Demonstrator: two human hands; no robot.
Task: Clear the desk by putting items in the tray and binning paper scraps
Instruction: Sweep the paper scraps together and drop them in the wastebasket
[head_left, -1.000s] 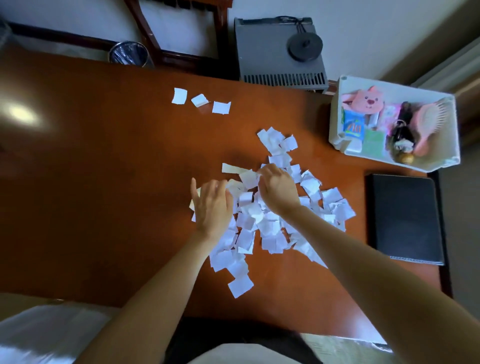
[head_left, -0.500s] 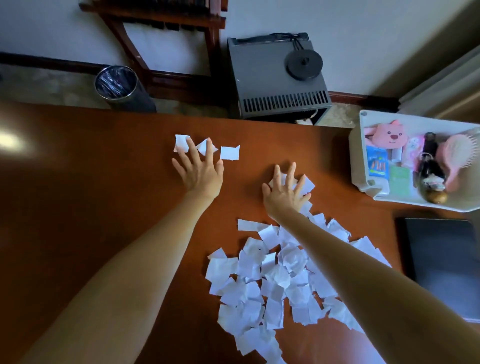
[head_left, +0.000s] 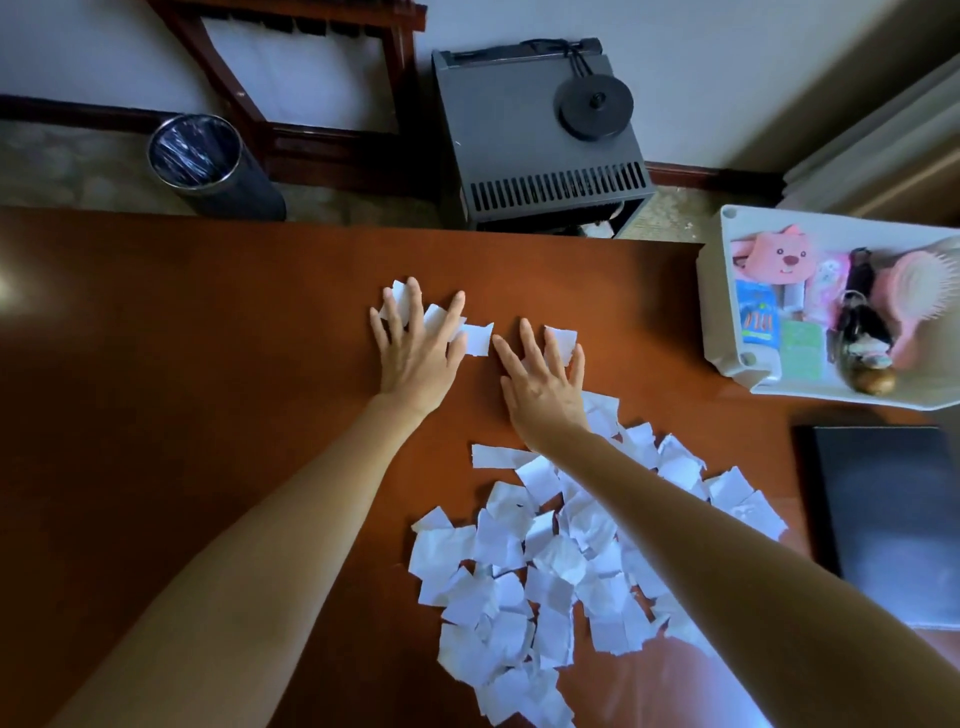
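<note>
A large heap of white paper scraps (head_left: 550, 571) lies on the brown desk (head_left: 182, 415) near me. Both my arms stretch toward the far edge. My left hand (head_left: 418, 351) lies flat with spread fingers on two stray scraps (head_left: 434, 318). A third stray scrap (head_left: 477, 339) sits between my hands. My right hand (head_left: 543, 379) lies flat beside it, fingers straight, touching another scrap (head_left: 561, 340). The white tray (head_left: 714, 312) at the right holds a pink plush, a pink hairbrush and small packets. A round bin (head_left: 195, 153) with a dark liner stands on the floor beyond the desk.
A black folder (head_left: 893, 525) lies on the desk at the right, below the tray. Behind the desk stand a dark grey box unit (head_left: 535, 140) with a black disc on top and a wooden rack (head_left: 322, 78) against the wall.
Both hands left the big heap and reached to the far stray scraps. Since half a second ago my left hand has come down flat on them and my right hand has slid further forward.
</note>
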